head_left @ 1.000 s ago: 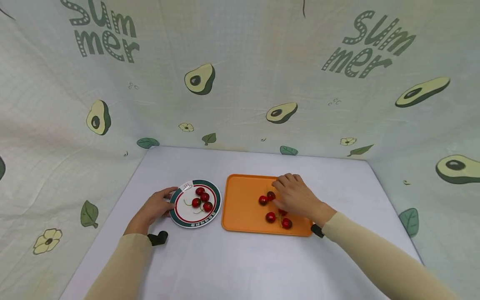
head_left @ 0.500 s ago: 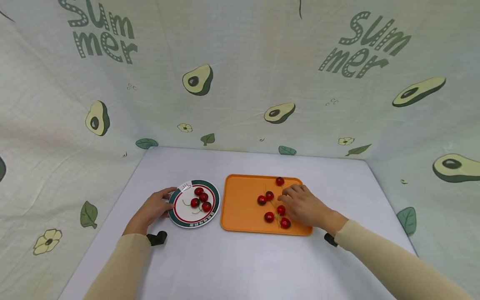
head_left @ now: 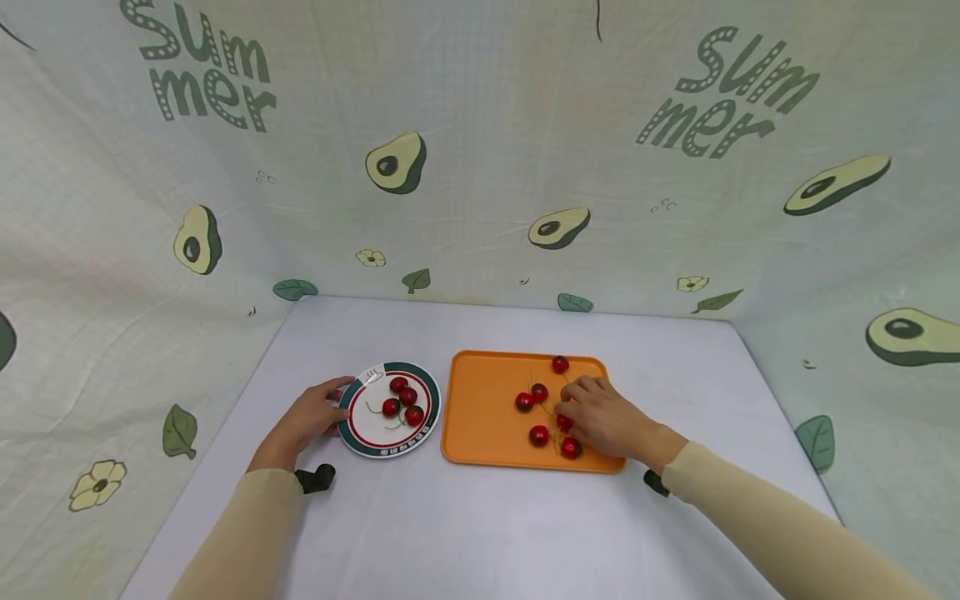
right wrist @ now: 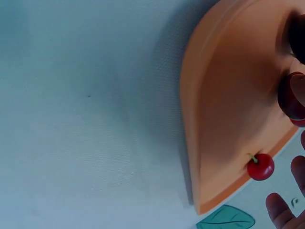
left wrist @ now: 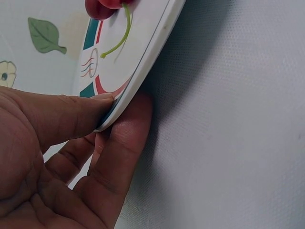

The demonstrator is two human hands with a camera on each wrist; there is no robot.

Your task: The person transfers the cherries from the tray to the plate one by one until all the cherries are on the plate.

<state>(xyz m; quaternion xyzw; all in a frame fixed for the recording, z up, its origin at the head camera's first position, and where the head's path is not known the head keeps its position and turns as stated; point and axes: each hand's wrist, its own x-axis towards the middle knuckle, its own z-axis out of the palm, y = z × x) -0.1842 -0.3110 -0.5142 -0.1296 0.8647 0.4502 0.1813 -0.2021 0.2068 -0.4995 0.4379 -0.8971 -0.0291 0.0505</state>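
My left hand (head_left: 309, 417) grips the near-left rim of a round white plate (head_left: 377, 390) with a green and red border. In the left wrist view the thumb lies on top of the rim and the fingers go under the plate (left wrist: 140, 40), which tilts in that picture. Several stemmed cherries (head_left: 408, 396) lie on it. Over the right part of an orange tray (head_left: 480, 408), my right hand (head_left: 609, 423) pinches a dark red cherry (head_left: 564, 423). The right wrist view shows the thumb against this cherry (right wrist: 289, 98); the opposing fingertip is out of sight.
Other cherries lie on the tray: one by the far rim (head_left: 559, 364), a pair (head_left: 532, 397) near the middle, and two near the front (head_left: 572, 448). A white tabletop (head_left: 450, 533) carries everything, with a printed cloth (head_left: 472, 167) behind it.
My right hand drew back right from the tray's far side, uncovering the cherry by the far rim, then moved slightly left onto another cherry. The left hand and plate stay put.
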